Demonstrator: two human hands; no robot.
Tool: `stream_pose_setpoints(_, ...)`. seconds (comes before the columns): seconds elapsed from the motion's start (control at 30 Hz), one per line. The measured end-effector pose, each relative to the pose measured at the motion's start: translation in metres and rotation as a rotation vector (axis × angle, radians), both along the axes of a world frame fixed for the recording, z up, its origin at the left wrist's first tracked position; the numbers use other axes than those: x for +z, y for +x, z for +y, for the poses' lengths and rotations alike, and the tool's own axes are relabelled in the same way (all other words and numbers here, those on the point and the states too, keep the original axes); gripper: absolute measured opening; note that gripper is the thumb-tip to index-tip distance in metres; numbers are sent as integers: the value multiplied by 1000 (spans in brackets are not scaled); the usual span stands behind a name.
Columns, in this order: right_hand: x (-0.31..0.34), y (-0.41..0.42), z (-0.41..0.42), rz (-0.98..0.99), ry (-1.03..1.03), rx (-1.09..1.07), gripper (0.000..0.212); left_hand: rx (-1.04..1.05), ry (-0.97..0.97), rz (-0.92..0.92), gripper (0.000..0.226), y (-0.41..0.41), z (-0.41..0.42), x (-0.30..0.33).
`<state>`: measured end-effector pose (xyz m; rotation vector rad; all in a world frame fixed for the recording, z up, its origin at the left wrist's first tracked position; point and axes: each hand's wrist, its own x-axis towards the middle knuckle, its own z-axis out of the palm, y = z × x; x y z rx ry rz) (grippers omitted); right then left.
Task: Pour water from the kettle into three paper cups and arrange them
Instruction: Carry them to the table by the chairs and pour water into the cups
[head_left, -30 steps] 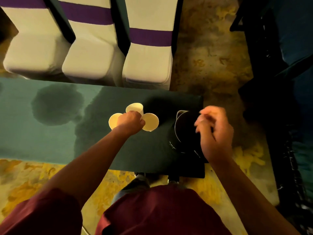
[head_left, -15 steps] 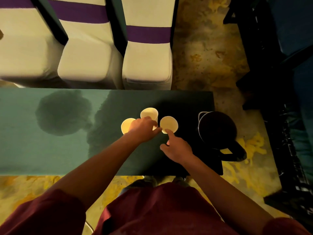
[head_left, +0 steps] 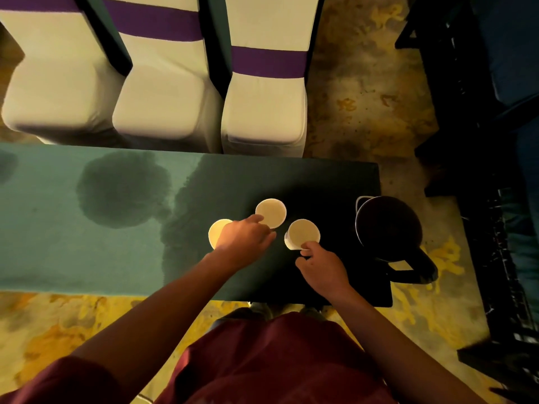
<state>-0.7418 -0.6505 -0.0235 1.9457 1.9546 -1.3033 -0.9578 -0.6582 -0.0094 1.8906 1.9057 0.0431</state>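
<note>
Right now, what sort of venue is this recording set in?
Probably a hotel banquet or conference hall: white-covered chairs with purple sashes line a long green-clothed table, above gold-patterned carpet.

There is one view only, from a wide-angle camera worn on the person's head. It looks steeply down and forward, close above the tabletop (head_left: 87, 258), whose near and far edges both fit in frame. The person's own torso and forearms fill the bottom, carpeted floor (head_left: 364, 97) shows beyond, and straight lines bow toward the corners.
</note>
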Motion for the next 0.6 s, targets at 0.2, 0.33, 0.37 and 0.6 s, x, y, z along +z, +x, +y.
stream_pose_setpoints(0.2, 0, 8, -9, 12, -27, 25, 48, -39, 83, -53, 27, 14, -10, 1)
stream_pose_setpoints(0.33, -1, 13, -12, 28, -14, 46, 49, 45, 254, -19, 29, 15, -15, 12)
stream_pose_setpoints(0.37, -1, 14, -13, 29, -13, 51, 49, 68, 236, -1, 31, 13, -15, 13)
stream_pose_setpoints(0.6, -3, 20, -21, 21, -13, 59, 47, -25, -41, 38, 35, 33, -29, -3)
